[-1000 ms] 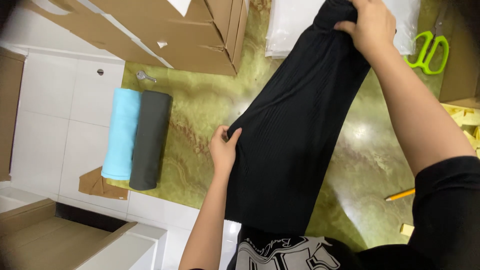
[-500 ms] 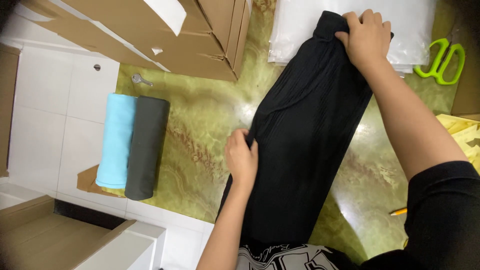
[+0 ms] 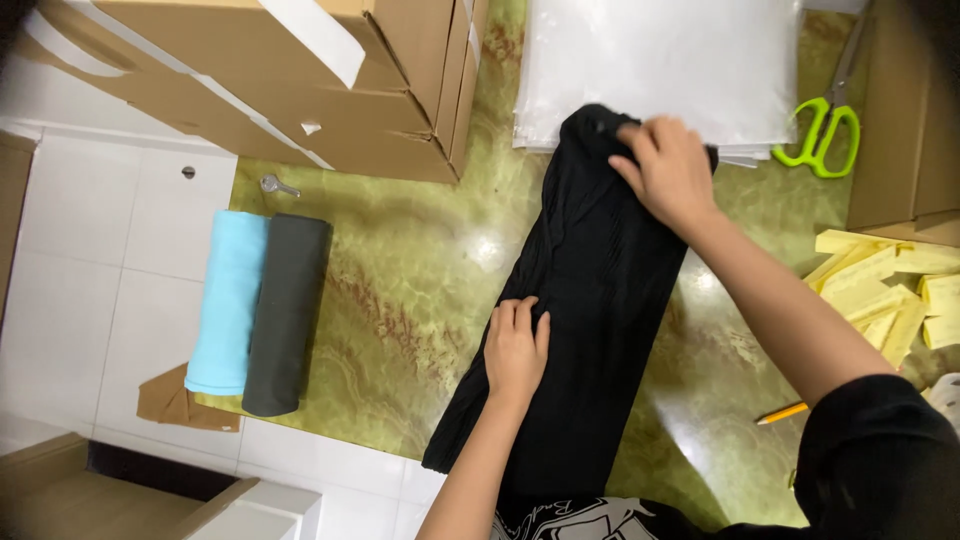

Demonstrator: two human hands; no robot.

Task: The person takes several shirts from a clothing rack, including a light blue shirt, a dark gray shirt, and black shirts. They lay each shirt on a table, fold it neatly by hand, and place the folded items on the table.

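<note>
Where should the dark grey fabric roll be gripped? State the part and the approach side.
Probably at mid-length, from above. The dark grey fabric roll lies flat on the green marble tabletop, its left side pressed against the light blue roll. The right side is open, so fingers fit there best, wrapping over the top.
</note>
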